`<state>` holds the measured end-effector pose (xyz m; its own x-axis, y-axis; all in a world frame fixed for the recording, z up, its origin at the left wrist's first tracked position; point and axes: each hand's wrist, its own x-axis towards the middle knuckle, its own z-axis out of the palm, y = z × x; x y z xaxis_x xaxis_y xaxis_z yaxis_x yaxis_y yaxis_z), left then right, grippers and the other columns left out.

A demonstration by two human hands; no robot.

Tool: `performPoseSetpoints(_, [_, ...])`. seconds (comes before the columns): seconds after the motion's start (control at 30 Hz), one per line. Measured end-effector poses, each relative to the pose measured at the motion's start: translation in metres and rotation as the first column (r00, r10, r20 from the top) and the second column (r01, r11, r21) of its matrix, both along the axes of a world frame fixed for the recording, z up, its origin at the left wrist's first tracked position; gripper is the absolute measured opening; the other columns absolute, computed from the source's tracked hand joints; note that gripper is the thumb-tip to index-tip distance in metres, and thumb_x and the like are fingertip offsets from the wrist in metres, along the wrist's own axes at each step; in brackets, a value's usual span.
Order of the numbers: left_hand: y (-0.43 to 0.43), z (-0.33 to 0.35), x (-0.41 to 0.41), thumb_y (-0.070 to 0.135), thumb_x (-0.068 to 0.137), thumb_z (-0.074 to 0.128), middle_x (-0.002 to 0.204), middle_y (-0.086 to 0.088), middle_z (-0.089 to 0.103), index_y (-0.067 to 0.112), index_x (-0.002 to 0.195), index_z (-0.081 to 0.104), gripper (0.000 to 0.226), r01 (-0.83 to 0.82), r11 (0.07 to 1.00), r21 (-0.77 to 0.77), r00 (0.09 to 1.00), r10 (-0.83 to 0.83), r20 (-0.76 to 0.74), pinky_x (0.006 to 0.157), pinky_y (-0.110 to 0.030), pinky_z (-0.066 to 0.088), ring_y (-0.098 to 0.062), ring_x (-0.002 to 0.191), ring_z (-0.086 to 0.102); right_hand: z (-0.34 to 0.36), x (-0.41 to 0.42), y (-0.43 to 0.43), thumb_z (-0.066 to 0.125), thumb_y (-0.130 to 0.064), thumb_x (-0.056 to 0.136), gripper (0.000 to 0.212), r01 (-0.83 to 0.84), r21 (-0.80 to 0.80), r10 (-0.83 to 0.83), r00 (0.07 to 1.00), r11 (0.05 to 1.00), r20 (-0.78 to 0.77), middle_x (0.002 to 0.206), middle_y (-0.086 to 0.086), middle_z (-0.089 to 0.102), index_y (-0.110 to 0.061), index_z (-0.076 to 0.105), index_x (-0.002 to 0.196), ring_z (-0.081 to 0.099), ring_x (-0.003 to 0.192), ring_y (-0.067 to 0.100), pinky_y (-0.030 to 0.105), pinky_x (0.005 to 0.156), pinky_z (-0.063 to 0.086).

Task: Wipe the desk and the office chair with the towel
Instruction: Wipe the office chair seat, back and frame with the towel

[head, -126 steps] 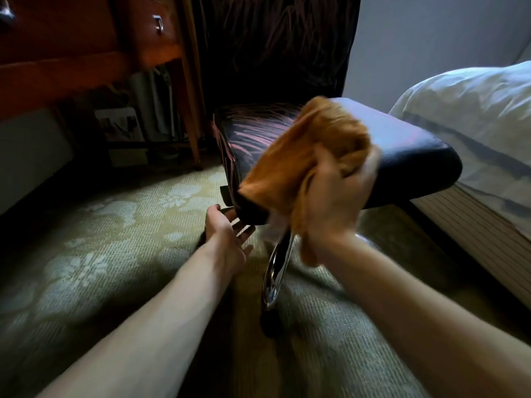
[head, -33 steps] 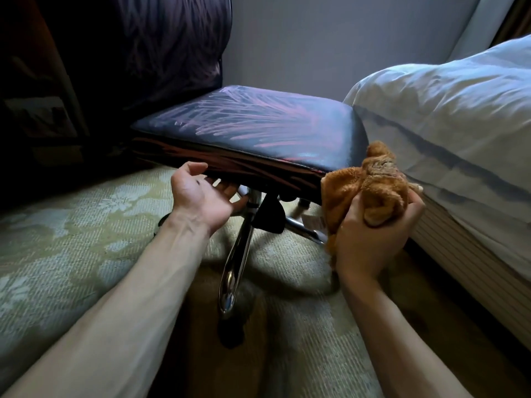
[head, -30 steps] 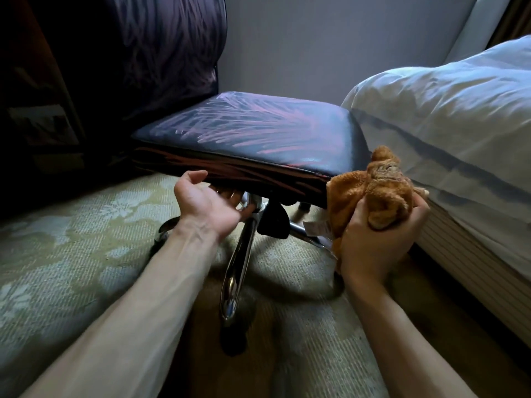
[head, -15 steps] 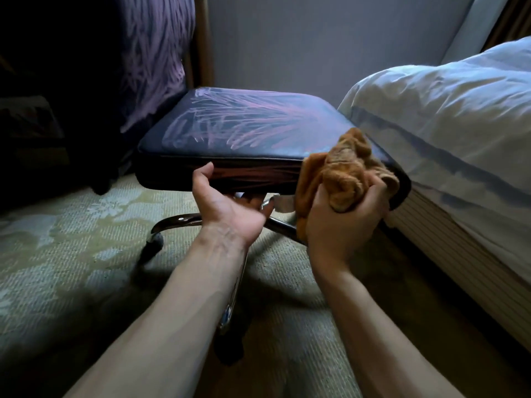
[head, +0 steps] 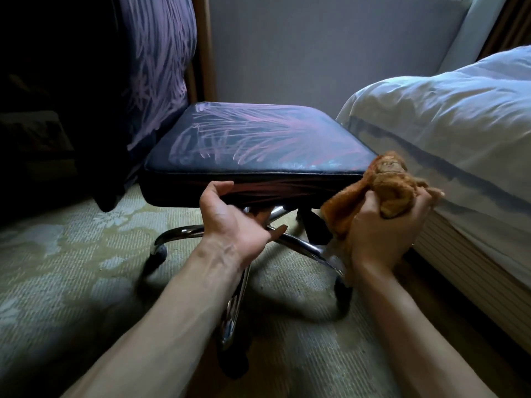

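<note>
Clutching the orange towel [head: 382, 196], bunched into a thick wad, the right hand [head: 385, 228] closed around it at the front right corner of the office chair [head: 258, 145] seat, just beside the white bedding [head: 448, 133]; part of the cloth pressed against the seat's edge, a loose fold hanging below the wrist. No brand, label or writing legible anywhere, only pink and lilac streaks printed on the dark seat and backrest. Left hand [head: 232, 216] reaching under the seat's front edge, palm turned up, thumb lifted against the dark side panel, fingers [head: 264, 218] loosely curled beneath and partly hidden, so cannot tell whether gripping anything underneath; not closed into a fist. Both forearms bare, stretched forward from the bottom of the view, low above the patterned green carpet [head: 71, 254]. Chrome base legs [head: 301, 244] spreading out below the hands, dark casters at the ends. Grey wall behind, left side in deep shadow.
</note>
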<state>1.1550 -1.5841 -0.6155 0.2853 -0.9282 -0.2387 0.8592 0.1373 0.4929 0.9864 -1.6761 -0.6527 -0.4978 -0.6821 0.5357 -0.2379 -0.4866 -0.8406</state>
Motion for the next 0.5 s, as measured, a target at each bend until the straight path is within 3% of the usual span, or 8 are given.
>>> performPoseSetpoints(0.1, [0.000, -0.003, -0.007, 0.039, 0.072, 0.050, 0.113, -0.007, 0.070, 0.024, 0.103, 0.060, 0.037, 0.012, 0.999, 0.039, 0.999, -0.013, 0.031, 0.108, -0.060, 0.032, -0.031, 0.107, 0.069, 0.001, 0.018, -0.003, 0.068, -0.030, 0.081, 0.048, 0.036, -0.002, -0.036, 0.998, 0.999, 0.051, 0.137, 0.014, 0.055, -0.008, 0.055, 0.122, 0.051, 0.134, 0.031, 0.052, 0.115, 0.037])
performPoseSetpoints(0.2, [-0.002, -0.004, -0.017, 0.041, 0.081, 0.047, 0.116, -0.004, 0.071, 0.026, 0.105, 0.060, 0.031, -0.033, 0.996, 0.085, 0.999, 0.032, 0.017, 0.110, -0.056, 0.032, -0.028, 0.117, 0.067, -0.002, 0.028, 0.003, 0.067, -0.034, 0.079, 0.051, 0.072, 0.002, -0.072, 0.991, 0.997, 0.113, 0.133, 0.006, 0.059, -0.014, 0.055, 0.125, 0.056, 0.128, 0.026, 0.050, 0.111, 0.042])
performPoseSetpoints(0.3, [-0.004, -0.002, -0.026, 0.041, 0.085, 0.045, 0.123, -0.007, 0.070, 0.024, 0.113, 0.061, 0.036, -0.050, 0.998, 0.046, 0.998, 0.051, -0.037, 0.110, -0.050, 0.037, -0.028, 0.116, 0.065, -0.011, 0.055, 0.027, 0.069, -0.034, 0.079, 0.049, -0.014, -0.074, 0.013, 1.000, 0.997, -0.009, 0.135, 0.005, 0.063, -0.016, 0.057, 0.123, 0.059, 0.128, 0.027, 0.048, 0.108, 0.046])
performPoseSetpoints(0.4, [-0.002, 0.000, -0.021, 0.039, 0.092, 0.043, 0.093, -0.013, 0.067, 0.013, 0.105, 0.062, 0.035, -0.124, 0.992, -0.033, 0.986, 0.120, -0.118, 0.092, -0.036, 0.050, -0.028, 0.086, 0.063, -0.023, 0.086, 0.062, 0.070, -0.031, 0.079, 0.047, -0.198, -0.188, 0.169, 0.972, 0.962, -0.160, 0.134, 0.007, 0.064, -0.012, 0.061, 0.121, 0.060, 0.129, 0.027, 0.044, 0.108, 0.047])
performPoseSetpoints(0.5, [0.005, -0.001, -0.018, 0.049, 0.092, 0.047, 0.102, -0.015, 0.072, 0.014, 0.115, 0.068, 0.047, -0.130, 0.991, -0.017, 0.990, 0.129, -0.056, 0.090, -0.036, 0.052, -0.030, 0.087, 0.065, -0.024, 0.083, 0.064, 0.071, -0.028, 0.079, 0.045, -0.215, -0.228, 0.190, 0.974, 0.950, -0.127, 0.122, 0.008, 0.068, -0.007, 0.063, 0.119, 0.064, 0.119, 0.030, 0.044, 0.105, 0.049])
